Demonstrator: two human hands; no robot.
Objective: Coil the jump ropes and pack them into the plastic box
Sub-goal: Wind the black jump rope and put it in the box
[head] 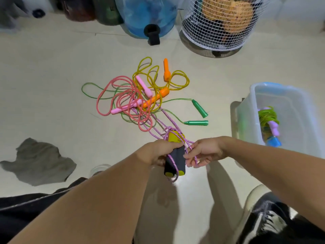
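Note:
My left hand [156, 151] grips two black foam handles with yellow ends [174, 160], held side by side. Their purple braided cord [159, 126] loops around the handles and trails away to the pile on the floor. My right hand [204, 152] pinches loops of that purple cord just right of the handles. On the floor beyond lies a tangle: a pink rope [123, 97], a yellow rope with orange handles [166, 69] and a green rope with green handles [199, 108]. The clear plastic box [253, 110] stands at right, holding a coiled green rope with purple handles [268, 118].
A grey cloth [37, 162] lies on the floor at left. A white wire basket [219, 23], a blue water jug [149, 16] and dark bags line the far wall. My black-and-white shoe [265, 221] is at bottom right, dark trousers at bottom left.

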